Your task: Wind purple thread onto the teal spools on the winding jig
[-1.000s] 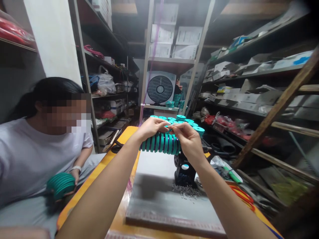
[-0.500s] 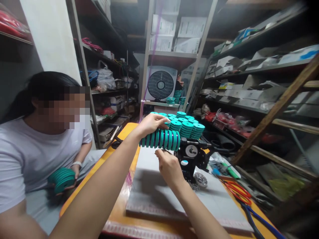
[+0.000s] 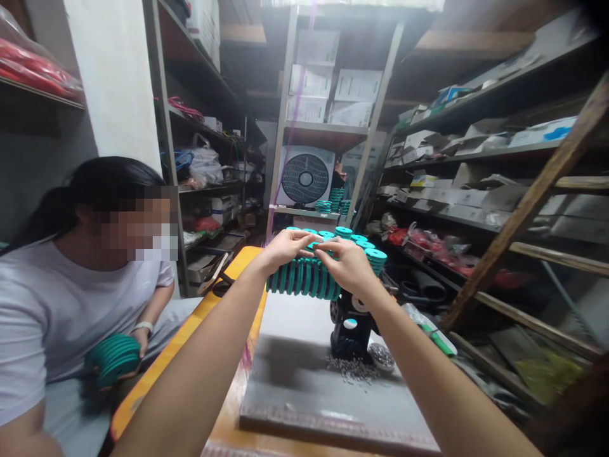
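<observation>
A row of teal spools (image 3: 302, 278) sits side by side on a black winding machine (image 3: 351, 324) above a grey mat (image 3: 304, 374). My left hand (image 3: 284, 247) grips the top of the row, fingers curled over the spools. My right hand (image 3: 346, 266) rests on the right end of the same row, fingertips pinched together beside the left hand; what they hold is too small to see. A thin purple thread (image 3: 291, 120) runs from above down toward the spools.
Stacks of teal spools (image 3: 366, 244) stand behind the machine. Small silver pieces (image 3: 354, 368) lie scattered on the mat. At left a person in a white shirt holds a bundle of teal spools (image 3: 111, 358). Shelves with boxes and a fan (image 3: 304, 178) surround the orange table (image 3: 190, 336).
My right hand has come up from below the spool row and now meets the left hand on top of it. The left hand has stayed on the spools.
</observation>
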`<state>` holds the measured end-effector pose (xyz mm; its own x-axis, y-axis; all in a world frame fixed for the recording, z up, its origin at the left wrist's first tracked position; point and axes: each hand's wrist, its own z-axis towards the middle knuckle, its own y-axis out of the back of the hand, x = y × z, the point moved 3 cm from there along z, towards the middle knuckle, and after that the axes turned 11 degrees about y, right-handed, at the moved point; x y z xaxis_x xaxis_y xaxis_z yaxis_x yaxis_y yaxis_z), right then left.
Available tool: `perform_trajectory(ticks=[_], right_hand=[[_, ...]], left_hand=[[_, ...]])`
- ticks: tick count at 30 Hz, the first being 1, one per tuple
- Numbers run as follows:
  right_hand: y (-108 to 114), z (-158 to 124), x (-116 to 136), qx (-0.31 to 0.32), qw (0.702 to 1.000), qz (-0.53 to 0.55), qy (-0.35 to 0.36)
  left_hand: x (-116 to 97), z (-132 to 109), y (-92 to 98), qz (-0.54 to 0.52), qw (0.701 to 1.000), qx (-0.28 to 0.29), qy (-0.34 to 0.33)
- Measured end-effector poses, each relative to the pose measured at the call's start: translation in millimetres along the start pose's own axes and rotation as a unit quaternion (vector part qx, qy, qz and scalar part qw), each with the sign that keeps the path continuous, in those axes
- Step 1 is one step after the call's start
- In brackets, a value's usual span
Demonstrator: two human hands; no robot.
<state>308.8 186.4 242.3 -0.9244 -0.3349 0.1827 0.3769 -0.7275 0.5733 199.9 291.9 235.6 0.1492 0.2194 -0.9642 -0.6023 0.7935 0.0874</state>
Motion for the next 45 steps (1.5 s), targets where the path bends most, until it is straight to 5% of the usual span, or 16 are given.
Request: perform_trajectory(ticks=[6,15,20,27,31,36,42,45], right_hand=[[-35.1,9.4,-13.6,-0.032,0.997,0.066,-0.02],[-7.0,-20.9,18.6,-0.125,0.985,0.119,0.028],[-23.8,-52.1,38.8,-0.067,0.96,0.272,0.021],[-83.7,-97.2,35.1,-0.034,0.989,0.143,-0.001],[-98.3,-100.3,32.7,0.018,0.997,0.079,0.018],[-63.9,-107.5,48.6,0.091,0.99,0.072,0.084],[9.0,-74.2,30.9,-0.057,0.997,0.02,0.037],[11.0,-42.7,12.8,-0.026,0.999,0.002,0.039]], left_hand=[[-1.1,-1.3,0.6,0.008,1.0,-0.002,0.001],[-2.2,-0.9,-5.4,0.014,1.0,-0.013,0.024],[3.6,8.5,-0.8,0.025,0.996,-0.036,0.077],[9.3,14.4,-0.7,0.011,0.994,-0.046,0.102],[8.6,12.5,-1.0,0.011,0.994,-0.048,0.101],[3.6,7.3,-1.5,0.011,0.995,-0.038,0.087],[-1.0,-0.6,-3.6,0.004,0.999,-0.019,0.036],[-1.7,-6.1,-5.3,0.007,1.0,-0.018,0.011]])
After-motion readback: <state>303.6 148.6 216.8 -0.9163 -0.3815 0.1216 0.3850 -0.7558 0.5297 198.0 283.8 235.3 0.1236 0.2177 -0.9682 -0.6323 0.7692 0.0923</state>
